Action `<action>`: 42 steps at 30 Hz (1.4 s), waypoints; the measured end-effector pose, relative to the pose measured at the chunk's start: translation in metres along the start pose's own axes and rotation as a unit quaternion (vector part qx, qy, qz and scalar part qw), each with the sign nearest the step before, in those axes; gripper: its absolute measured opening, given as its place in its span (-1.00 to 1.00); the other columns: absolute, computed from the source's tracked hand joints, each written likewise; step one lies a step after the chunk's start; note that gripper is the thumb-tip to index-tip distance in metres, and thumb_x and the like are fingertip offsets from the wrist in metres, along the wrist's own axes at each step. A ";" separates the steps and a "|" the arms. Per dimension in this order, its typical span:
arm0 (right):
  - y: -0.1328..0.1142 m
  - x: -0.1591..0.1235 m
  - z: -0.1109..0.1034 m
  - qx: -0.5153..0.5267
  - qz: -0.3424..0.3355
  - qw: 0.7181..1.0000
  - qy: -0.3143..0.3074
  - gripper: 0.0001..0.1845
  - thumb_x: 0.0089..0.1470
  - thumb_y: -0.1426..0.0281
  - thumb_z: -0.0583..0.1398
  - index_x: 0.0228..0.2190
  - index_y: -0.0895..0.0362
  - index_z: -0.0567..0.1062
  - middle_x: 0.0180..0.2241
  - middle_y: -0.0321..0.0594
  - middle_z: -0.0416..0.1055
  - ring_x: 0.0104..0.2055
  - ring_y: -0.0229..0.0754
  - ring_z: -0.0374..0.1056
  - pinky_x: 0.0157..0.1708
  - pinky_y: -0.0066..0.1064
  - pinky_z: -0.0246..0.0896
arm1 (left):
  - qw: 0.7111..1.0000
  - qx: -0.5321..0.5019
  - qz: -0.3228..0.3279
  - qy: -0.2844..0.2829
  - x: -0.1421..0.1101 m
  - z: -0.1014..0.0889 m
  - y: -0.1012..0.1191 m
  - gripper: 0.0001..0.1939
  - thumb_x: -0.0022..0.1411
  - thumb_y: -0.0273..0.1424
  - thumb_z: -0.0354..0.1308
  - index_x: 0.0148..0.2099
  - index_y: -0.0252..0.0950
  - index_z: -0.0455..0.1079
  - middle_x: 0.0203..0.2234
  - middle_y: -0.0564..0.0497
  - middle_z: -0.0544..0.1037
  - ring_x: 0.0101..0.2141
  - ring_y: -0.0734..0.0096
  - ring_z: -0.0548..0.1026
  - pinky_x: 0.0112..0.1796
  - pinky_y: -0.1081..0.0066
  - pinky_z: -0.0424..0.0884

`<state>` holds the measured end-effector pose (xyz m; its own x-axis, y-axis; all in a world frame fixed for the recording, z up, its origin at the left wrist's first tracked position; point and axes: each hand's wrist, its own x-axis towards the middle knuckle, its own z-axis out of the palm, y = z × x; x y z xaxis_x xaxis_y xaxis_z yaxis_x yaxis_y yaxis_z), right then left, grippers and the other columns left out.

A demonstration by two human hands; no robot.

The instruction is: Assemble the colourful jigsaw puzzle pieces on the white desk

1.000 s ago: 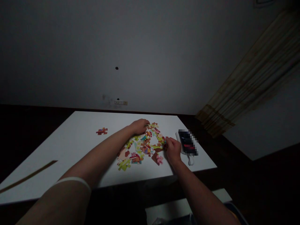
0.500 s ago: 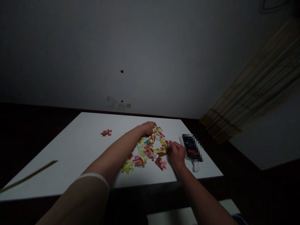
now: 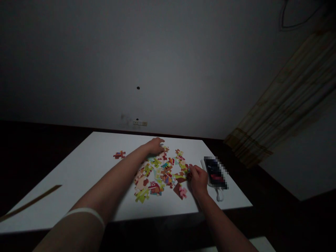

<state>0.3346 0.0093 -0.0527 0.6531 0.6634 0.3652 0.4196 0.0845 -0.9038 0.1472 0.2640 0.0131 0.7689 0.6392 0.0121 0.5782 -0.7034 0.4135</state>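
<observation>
- Plainly, one white table (image 3: pixel 78 175) bears one puzzle pile (image 3: pixel 166 169), its pieces too overlapped to count.
- One reddish section (image 3: pixel 119 154) lies apart, to the left.
- Your left hand (image 3: pixel 156 145) is at the far edge, one finger extended; whether it grips anything, I cannot tell.
- Your right hand (image 3: pixel 198 178), fingers curled, pinches one red piece (image 3: pixel 190 166) at the pile's right edge.

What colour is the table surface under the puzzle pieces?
The table surface is white; head view shows it.
</observation>
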 end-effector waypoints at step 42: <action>0.006 0.002 0.004 -0.016 0.011 1.000 0.012 -0.40 0.17 -0.14 0.25 -0.62 0.01 0.28 -0.61 -0.35 0.18 -0.47 -0.14 0.14 -0.47 -0.31 0.01 | 0.991 -0.109 0.020 0.069 -0.064 0.007 -0.016 -0.41 0.06 -0.61 0.30 0.16 -0.24 0.65 0.17 -0.16 0.64 0.13 0.06 0.60 0.20 0.22 0.46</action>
<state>0.3357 0.0136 -0.0584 0.6775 0.6464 0.3510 0.4247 0.0458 -0.9042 0.0908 0.2317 -0.0010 0.7365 0.6595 0.1503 0.4641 -0.6544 0.5970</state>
